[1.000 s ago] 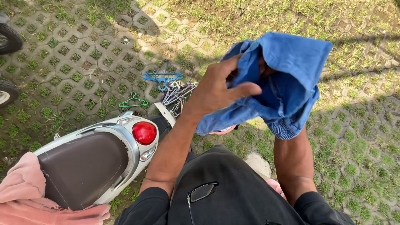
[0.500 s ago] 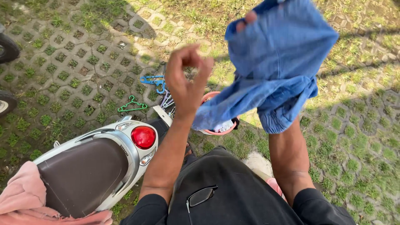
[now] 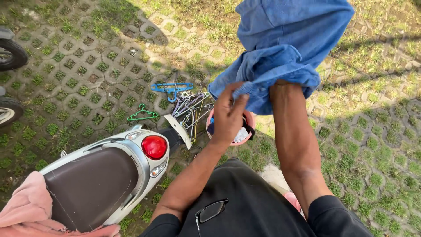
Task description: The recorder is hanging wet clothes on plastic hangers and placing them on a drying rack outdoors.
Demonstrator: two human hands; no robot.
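Note:
A blue denim garment (image 3: pixel 285 48) hangs over my raised right forearm, and my right hand is hidden inside the cloth. My left hand (image 3: pixel 229 115) pinches the garment's lower left hem between thumb and fingers. Below the hands a pink basket (image 3: pixel 248 127) with a few clothes stands on the ground.
A white scooter (image 3: pixel 107 171) with a brown seat and red tail light is parked at lower left, a pink cloth (image 3: pixel 22 206) on its seat. A blue hanger (image 3: pixel 171 87), a green hanger (image 3: pixel 141 114) and a pile of several hangers (image 3: pixel 190 107) lie on grass-grid paving. Tyres (image 3: pixel 11 52) sit at the left edge.
My right arm rose higher with the garment draped over it. My left hand, free and curled half a second ago, came back down and took hold of the lower hem.

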